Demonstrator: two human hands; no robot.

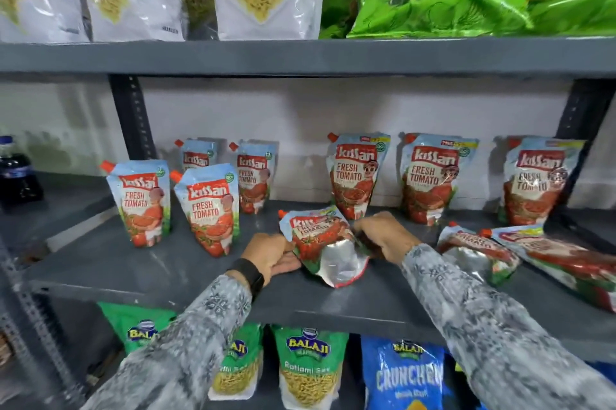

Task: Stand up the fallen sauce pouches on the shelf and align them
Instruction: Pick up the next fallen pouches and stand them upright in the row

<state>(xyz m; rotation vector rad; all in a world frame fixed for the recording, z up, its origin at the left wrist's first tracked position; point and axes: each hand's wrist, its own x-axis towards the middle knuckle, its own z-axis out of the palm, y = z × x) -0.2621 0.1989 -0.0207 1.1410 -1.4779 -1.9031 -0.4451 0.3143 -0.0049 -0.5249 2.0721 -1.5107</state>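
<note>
Two patterned sleeves (483,319) are seen closest, reaching up to the grey shelf (166,263). One fallen sauce pouch (325,242) is held between both hands in the middle of the shelf, tipped back with its silver bottom facing the front edge. It is gripped at its left side by the left hand (271,253), with fingers curled under it, and at its right side by the right hand (383,234), fingers bent down onto it. It is probably held on both sides so that it can be swung up onto its flat bottom (a floppy bag sags if only one side is lifted).

Two more fallen pouches (476,253) are left lying on the right, near the front edge. Seven standing pouches (358,172) are seen behind and to the left, not in a neat line. Bare shelf is open between the hands and the back row, so room is there for standing the pouch up.
</note>
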